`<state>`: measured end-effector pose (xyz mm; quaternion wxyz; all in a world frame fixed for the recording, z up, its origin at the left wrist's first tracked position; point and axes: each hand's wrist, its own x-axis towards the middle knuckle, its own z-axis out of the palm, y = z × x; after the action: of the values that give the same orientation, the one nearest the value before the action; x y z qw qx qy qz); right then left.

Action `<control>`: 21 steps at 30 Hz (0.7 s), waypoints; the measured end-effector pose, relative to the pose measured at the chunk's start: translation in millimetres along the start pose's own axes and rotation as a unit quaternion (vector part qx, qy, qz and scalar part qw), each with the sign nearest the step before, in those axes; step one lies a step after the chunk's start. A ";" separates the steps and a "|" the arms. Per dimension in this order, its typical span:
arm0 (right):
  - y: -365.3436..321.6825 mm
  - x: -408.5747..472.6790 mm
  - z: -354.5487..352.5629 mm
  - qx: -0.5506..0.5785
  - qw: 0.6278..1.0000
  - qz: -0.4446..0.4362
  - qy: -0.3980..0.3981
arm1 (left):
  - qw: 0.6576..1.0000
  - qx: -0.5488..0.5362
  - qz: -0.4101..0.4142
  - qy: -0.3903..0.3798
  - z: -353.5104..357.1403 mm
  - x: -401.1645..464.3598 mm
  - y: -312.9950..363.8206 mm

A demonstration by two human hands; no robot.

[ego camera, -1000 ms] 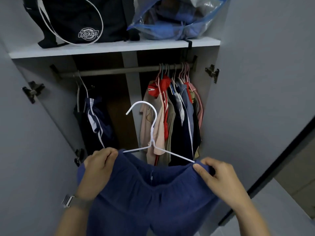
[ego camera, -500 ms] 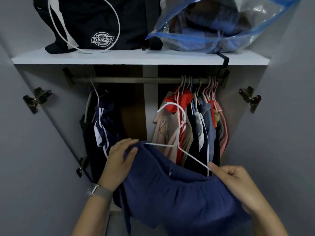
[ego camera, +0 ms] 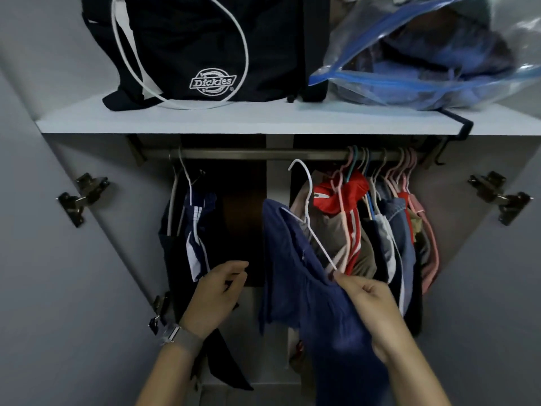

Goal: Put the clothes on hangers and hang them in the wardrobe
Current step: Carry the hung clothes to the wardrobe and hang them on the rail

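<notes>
Though the blue garment [ego camera: 316, 294] runs off the bottom edge, so its full shape cannot be made out, it drapes over a white hanger [ego camera: 310, 218] in soft folds, dark navy and crumpled. One hanger arm is buried in the cloth. Its hook points up and left, just below the rail [ego camera: 248, 153], not yet over it; the bare arm slants down to the right. The right hand [ego camera: 366, 300] pinches that arm's lower end along with the fabric. The left hand [ego camera: 216, 291] hangs beside it, fingers loosely curled, holding nothing.
</notes>
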<state>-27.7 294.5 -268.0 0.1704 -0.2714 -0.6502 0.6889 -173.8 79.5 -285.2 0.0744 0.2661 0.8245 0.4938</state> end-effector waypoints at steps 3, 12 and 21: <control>8.2 15.2 37.3 0.000 1.000 -0.003 0.031 | 0.998 0.061 0.018 -0.017 -16.0 11.9 -16.2; 7.3 53.6 105.5 -0.050 0.997 -0.010 0.064 | 0.994 0.105 0.039 -0.019 -38.7 21.2 -47.2; -10.0 101.3 174.4 -0.045 0.999 -0.010 0.017 | 0.993 0.104 0.035 0.042 -60.7 37.2 -68.3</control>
<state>-213.2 214.9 -272.3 0.1759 -0.2837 -0.6803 0.6526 -253.7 26.2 -307.9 -0.0055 0.2803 0.8641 0.4181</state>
